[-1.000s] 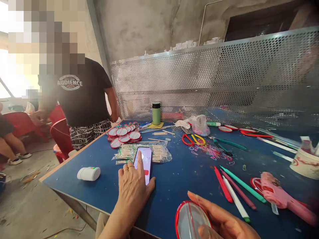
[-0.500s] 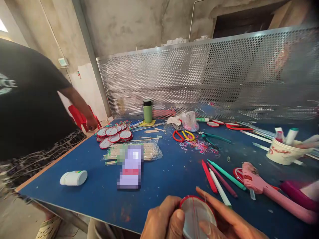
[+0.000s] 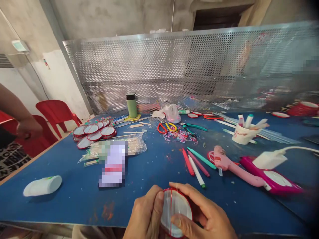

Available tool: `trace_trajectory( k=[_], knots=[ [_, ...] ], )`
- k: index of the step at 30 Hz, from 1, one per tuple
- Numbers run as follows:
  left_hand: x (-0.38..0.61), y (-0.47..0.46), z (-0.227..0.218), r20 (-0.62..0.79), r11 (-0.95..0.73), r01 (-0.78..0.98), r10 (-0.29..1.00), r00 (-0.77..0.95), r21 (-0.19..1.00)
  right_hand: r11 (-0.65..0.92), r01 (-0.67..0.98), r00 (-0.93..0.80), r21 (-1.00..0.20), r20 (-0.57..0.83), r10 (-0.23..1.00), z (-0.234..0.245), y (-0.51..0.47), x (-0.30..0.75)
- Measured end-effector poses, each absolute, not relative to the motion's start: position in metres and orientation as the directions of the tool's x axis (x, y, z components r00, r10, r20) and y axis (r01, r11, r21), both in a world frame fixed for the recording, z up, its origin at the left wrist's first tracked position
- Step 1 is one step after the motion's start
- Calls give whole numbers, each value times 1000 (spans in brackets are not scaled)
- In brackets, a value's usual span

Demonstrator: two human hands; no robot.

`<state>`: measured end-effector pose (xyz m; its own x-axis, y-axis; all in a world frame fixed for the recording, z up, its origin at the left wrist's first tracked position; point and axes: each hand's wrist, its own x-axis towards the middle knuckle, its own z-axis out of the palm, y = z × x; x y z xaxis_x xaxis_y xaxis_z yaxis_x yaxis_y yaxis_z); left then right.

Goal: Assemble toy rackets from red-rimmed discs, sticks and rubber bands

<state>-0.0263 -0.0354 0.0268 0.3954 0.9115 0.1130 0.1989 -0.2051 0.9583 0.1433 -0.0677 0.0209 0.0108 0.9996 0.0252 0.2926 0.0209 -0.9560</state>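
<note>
Left hand (image 3: 147,215), off the one phone (image 3: 113,164) since earlier, now joins right hand (image 3: 206,217) pinching one red-rimmed mirror (image 3: 174,212); four markers (image 3: 196,162) right of phone.

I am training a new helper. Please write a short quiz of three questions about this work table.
1. True or false: both hands hold the red-rimmed round mirror.
2. Which lies left of the phone? A) white bottle B) pink glue gun C) paper cup
3. What colour is the flask by the mesh screen?

Key: 1 true: left hand and right hand grip it. 2 A, the white bottle. 3 green.
</note>
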Motion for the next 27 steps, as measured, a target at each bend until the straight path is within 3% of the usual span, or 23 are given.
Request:
trace_trajectory(
  k=[8, 18, 27],
  knots=[
    [-27, -37, 25, 21, -93, 153, 908, 419, 984, 43, 269, 46, -962, 58, 997, 12, -72, 142],
    [-32, -35, 23, 137, -233, 215, 913, 385, 949, -5, 258, 118, -966, 27, 993, 14, -74, 138],
    [-31, -34, 10, 223, -311, 239, 916, 335, 920, 27, 344, 61, -938, 51, 997, 14, -67, 140]
  ],
)
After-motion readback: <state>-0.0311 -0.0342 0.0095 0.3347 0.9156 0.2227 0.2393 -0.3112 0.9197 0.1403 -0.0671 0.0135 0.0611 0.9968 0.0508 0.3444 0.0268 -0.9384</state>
